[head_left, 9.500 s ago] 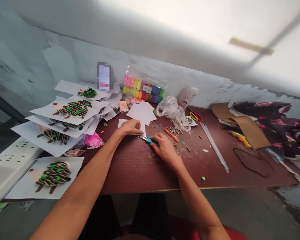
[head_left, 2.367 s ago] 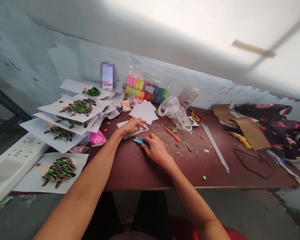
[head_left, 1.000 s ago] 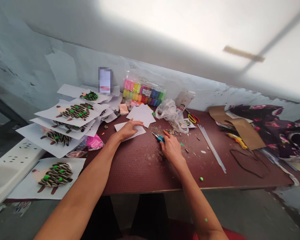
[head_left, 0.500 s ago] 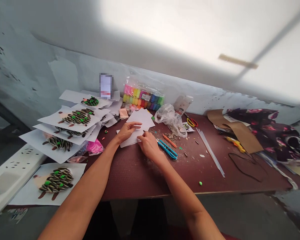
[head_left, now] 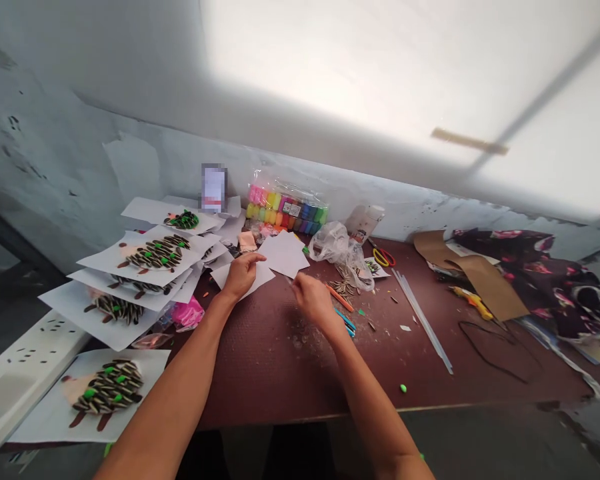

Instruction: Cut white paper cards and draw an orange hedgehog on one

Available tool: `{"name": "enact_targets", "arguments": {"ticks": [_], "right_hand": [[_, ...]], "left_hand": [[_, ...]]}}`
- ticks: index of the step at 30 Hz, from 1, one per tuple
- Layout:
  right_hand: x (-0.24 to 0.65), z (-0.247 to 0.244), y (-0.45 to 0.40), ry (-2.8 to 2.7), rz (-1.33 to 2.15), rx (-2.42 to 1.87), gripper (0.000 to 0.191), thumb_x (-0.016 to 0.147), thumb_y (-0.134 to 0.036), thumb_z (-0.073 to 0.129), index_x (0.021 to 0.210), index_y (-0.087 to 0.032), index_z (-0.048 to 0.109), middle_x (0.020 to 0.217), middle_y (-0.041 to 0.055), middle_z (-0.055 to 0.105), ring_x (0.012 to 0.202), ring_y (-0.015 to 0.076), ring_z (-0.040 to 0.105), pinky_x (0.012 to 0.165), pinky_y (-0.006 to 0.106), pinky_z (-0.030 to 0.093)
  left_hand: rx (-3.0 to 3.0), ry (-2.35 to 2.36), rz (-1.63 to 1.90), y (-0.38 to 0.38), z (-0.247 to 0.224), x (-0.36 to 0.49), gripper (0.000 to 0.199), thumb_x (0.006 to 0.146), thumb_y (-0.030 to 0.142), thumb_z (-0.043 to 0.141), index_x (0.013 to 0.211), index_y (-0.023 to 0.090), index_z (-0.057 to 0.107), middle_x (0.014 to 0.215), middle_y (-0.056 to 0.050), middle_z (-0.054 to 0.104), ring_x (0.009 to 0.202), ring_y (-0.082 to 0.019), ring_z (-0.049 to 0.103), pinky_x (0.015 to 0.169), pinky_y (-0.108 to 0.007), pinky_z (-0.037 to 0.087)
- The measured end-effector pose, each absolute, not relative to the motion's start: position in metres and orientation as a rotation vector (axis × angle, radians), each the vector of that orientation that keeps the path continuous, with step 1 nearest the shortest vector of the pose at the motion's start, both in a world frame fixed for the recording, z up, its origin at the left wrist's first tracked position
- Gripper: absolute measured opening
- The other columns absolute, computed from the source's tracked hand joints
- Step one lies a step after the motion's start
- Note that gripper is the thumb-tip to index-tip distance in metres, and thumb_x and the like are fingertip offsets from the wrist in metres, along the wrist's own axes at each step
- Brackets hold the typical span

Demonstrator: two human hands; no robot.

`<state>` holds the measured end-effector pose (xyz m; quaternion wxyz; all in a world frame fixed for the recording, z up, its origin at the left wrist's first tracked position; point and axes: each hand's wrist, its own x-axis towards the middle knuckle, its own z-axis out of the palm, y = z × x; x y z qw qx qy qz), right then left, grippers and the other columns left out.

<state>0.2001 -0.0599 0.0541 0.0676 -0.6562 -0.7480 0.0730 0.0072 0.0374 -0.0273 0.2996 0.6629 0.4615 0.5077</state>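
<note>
My left hand is closed, thumb and fingers pinched at a white sheet of paper, which spreads out beneath and to the right of it. Behind that sheet, more white paper sheets lie overlapping on the table. My right hand is a fist-like pinch at the front corner of those sheets; its fingertips are partly hidden, and I cannot make out what they hold. Just beyond its knuckles are an orange pen-like tool and a blue cutter, partly covered by my wrist.
Paper sheets with seed-covered hedgehogs are stacked at left, beside a white power strip. Coloured clay packs, a plastic bag and scissors stand behind. Glue sticks, a yellow glue gun and cloth lie right.
My hands have moved apart: the left went left with the lower sheet, the right shifted slightly right over the blue cutter. The camera view has tilted up a little.
</note>
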Motion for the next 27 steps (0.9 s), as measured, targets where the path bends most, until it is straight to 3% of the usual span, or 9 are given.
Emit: {"name": "enact_targets", "arguments": {"ticks": [4,7,11,14,16,19,23,25,27], "right_hand": [[0.208,0.071,-0.023,-2.064,0.050,-2.091,0.025,0.102,-0.021,0.041,0.111,-0.019,0.065,0.108,0.0106,0.072,0.096,0.0210,0.065,0.074,0.027,0.039],[0.205,0.076,0.006,-2.084,0.011,-2.113,0.036,0.100,-0.012,0.036,0.124,-0.017,0.063,0.118,0.0139,0.068,0.103,0.0225,0.065,0.078,0.029,0.043],[0.196,0.071,0.015,-2.114,0.020,-2.004,0.043,0.099,-0.016,0.043,0.139,-0.017,0.057,0.136,0.0147,0.059,0.116,0.0241,0.061,0.088,0.031,0.046],[0.188,0.058,-0.002,-2.189,0.198,-2.037,0.038,0.100,-0.024,0.046,0.133,-0.017,0.063,0.125,0.0142,0.066,0.112,0.0245,0.062,0.090,0.032,0.046],[0.183,0.048,-0.017,-2.247,0.255,-2.016,0.041,0.100,-0.028,0.049,0.138,-0.017,0.058,0.126,0.0142,0.067,0.113,0.0246,0.061,0.092,0.033,0.045],[0.176,0.033,-0.032,-2.329,0.228,-1.956,0.043,0.097,-0.024,0.054,0.139,-0.018,0.058,0.122,0.0126,0.068,0.114,0.0253,0.059,0.095,0.033,0.042],[0.175,0.023,-0.036,-2.310,0.256,-1.953,0.031,0.098,-0.016,0.048,0.117,-0.020,0.071,0.113,0.0106,0.070,0.107,0.0235,0.059,0.090,0.031,0.042],[0.179,0.025,-0.036,-2.285,0.252,-1.954,0.030,0.098,-0.016,0.048,0.113,-0.021,0.073,0.112,0.0103,0.070,0.108,0.0241,0.058,0.089,0.032,0.041],[0.187,0.031,-0.039,-2.223,0.195,-1.998,0.027,0.098,-0.018,0.050,0.112,-0.021,0.073,0.114,0.0112,0.069,0.110,0.0256,0.057,0.090,0.033,0.041]], "left_hand": [[1.577,1.119,1.284,0.030,-0.023,0.018,0.029,0.076,0.018,0.051,0.093,0.017,0.074,0.094,-0.007,0.077,0.083,-0.020,0.073,0.080,-0.036,0.060],[1.391,0.996,1.194,0.023,-0.016,0.025,0.028,0.074,0.028,0.057,0.092,0.014,0.073,0.101,-0.010,0.076,0.067,-0.018,0.072,0.055,-0.028,0.058],[1.238,0.857,1.154,0.016,-0.005,0.028,0.031,0.070,0.032,0.064,0.094,0.013,0.072,0.097,-0.011,0.077,0.051,-0.012,0.065,0.043,-0.023,0.051],[1.172,0.807,1.169,0.014,0.000,0.027,0.033,0.068,0.029,0.066,0.095,0.013,0.072,0.095,-0.010,0.077,0.045,-0.008,0.059,0.039,-0.021,0.046],[1.150,0.794,1.175,0.013,0.000,0.028,0.033,0.066,0.028,0.066,0.095,0.013,0.071,0.094,-0.009,0.077,0.042,-0.007,0.056,0.037,-0.020,0.043],[1.148,0.793,1.187,0.014,-0.004,0.029,0.032,0.066,0.029,0.065,0.094,0.013,0.070,0.092,-0.009,0.077,0.043,-0.008,0.057,0.039,-0.021,0.044],[1.218,0.906,1.277,0.020,-0.013,0.023,0.030,0.072,0.032,0.063,0.095,0.015,0.071,0.096,-0.008,0.077,0.054,-0.013,0.064,0.052,-0.027,0.054],[1.375,1.069,1.344,0.025,-0.018,0.019,0.026,0.077,0.031,0.058,0.093,0.016,0.072,0.095,-0.008,0.077,0.067,-0.018,0.068,0.065,-0.033,0.059],[1.675,1.234,1.336,0.028,-0.024,0.017,0.024,0.080,0.024,0.053,0.090,0.019,0.074,0.098,-0.007,0.077,0.091,-0.023,0.070,0.089,-0.039,0.057]]}}
